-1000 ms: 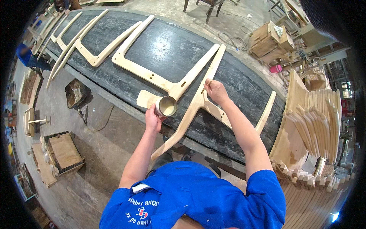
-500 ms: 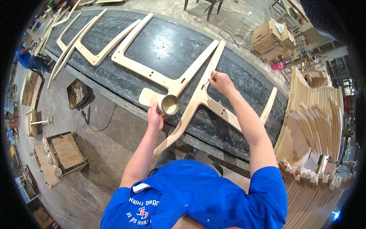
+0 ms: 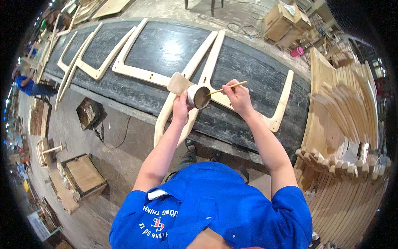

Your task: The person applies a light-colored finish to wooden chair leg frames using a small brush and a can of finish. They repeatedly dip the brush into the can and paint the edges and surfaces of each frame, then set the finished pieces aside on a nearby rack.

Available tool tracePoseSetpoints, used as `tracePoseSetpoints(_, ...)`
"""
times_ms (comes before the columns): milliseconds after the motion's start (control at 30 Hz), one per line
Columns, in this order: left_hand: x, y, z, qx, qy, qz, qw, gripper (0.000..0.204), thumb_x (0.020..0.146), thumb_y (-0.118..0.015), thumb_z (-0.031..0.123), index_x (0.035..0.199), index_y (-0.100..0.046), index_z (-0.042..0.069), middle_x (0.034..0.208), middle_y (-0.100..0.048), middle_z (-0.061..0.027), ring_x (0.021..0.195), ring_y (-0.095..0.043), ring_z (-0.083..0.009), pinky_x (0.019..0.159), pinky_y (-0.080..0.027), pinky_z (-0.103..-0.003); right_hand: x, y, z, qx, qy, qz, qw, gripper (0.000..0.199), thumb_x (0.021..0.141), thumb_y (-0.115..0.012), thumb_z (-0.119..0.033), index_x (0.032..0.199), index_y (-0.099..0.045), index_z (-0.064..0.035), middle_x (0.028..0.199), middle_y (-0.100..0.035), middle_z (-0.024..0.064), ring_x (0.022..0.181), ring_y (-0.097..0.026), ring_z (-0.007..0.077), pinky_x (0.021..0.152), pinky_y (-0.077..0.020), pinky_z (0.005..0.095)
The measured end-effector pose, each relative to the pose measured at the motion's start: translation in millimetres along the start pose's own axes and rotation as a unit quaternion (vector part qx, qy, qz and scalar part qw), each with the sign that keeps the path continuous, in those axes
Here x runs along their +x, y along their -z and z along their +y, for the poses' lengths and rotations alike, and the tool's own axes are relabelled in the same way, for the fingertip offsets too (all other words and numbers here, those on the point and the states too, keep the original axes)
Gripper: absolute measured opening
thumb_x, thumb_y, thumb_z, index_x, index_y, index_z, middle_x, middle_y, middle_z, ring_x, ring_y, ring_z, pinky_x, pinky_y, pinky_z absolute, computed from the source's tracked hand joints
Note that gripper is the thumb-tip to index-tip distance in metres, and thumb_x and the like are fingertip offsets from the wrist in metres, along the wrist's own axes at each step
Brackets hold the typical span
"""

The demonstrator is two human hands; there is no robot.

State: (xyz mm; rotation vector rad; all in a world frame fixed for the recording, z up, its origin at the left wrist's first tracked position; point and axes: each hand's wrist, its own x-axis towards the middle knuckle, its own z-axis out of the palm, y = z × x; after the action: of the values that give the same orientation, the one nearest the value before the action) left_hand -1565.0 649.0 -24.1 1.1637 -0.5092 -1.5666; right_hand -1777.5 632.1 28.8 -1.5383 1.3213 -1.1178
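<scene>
Brown cardboard boxes (image 3: 286, 20) sit on the floor beyond the far right end of the long dark bench (image 3: 166, 45), with a small pink container (image 3: 297, 51) just beside them. A flat white sign (image 3: 39, 226) lies at the lower left, near low wooden crates (image 3: 83, 176). Pale curved wooden frames (image 3: 137, 72) lie flat along the bench, and a tall stack of shaped wooden parts (image 3: 344, 108) crowds its right end. Another person in blue (image 3: 27, 85) bends at the far left.

The left hand (image 3: 181, 108) has its fingers wrapped around a small round pot (image 3: 198, 96), tipped so its mouth faces the right hand, above a forked frame piece (image 3: 207, 79). The right hand (image 3: 238, 96) pinches a thin wooden stick (image 3: 226, 88) between its fingertips, the stick's tip dipped into the pot's mouth.
</scene>
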Motion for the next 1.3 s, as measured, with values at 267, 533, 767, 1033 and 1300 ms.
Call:
tracePoseSetpoints(267,-6.3,-28.5,-16.7,-0.007,0.021,-0.045,0.999,0.03,0.094,-0.042,0.033,0.108,-0.055,0.009,0.095,-0.063,-0.0026,0.08,-0.063,-0.013,0.06,-0.054,-0.03,-38.5,45.4,28.0,0.385,-0.257,0.091,0.882,0.015,0.089,-0.056,-0.02,0.085,-0.053,-0.0064,0.073,-0.062,0.0082,0.064,-0.06,0.0156,0.057,-0.0489,0.0275)
tracePoseSetpoints(533,-10.1,-54.2,-41.4,-0.06,0.066,-0.048,0.995,0.029,0.094,-0.04,0.031,0.109,-0.053,0.01,0.1,-0.061,-0.0036,0.085,-0.062,-0.0178,0.064,-0.052,-0.039,-63.8,74.4,35.9,0.396,-0.143,0.085,0.903,0.008,0.084,-0.057,-0.006,0.091,-0.055,-0.0009,0.09,-0.062,0.0111,0.073,-0.06,0.0166,0.064,-0.0489,0.0274)
tracePoseSetpoints(767,-3.0,-76.4,-66.7,-0.068,0.094,-0.033,0.993,0.033,0.093,-0.04,0.034,0.109,-0.052,0.008,0.094,-0.061,-0.006,0.081,-0.062,-0.0194,0.061,-0.05,-0.041,-75.6,65.4,67.7,0.428,-0.318,0.21,0.82,0.019,0.087,-0.059,-0.022,0.078,-0.05,-0.0079,0.072,-0.06,0.0082,0.06,-0.056,0.0152,0.054,-0.0477,0.029)
tracePoseSetpoints(1033,6.7,-24.9,-77.7,-0.081,0.079,0.014,0.993,0.033,0.092,-0.039,0.03,0.108,-0.051,0.003,0.102,-0.058,-0.0122,0.087,-0.062,-0.0262,0.063,-0.056,-0.045,-48.3,84.9,58.2,0.18,-0.121,0.129,0.968,0.013,0.09,-0.054,-0.016,0.085,-0.05,-0.0048,0.074,-0.062,0.0078,0.061,-0.059,0.0128,0.053,-0.0472,0.0241)
tracePoseSetpoints(1300,-18.7,17.6,-67.7,-0.145,0.041,0.074,0.986,0.032,0.094,-0.038,0.028,0.112,-0.045,0.002,0.108,-0.054,-0.012,0.096,-0.059,-0.0275,0.073,-0.054,-0.05,-34.8,64.7,61.2,-0.168,-0.001,0.025,0.985,0.018,0.085,-0.06,-0.018,0.082,-0.052,-0.0016,0.059,-0.055,0.0098,0.052,-0.054,0.0183,0.052,-0.0429,0.0315)
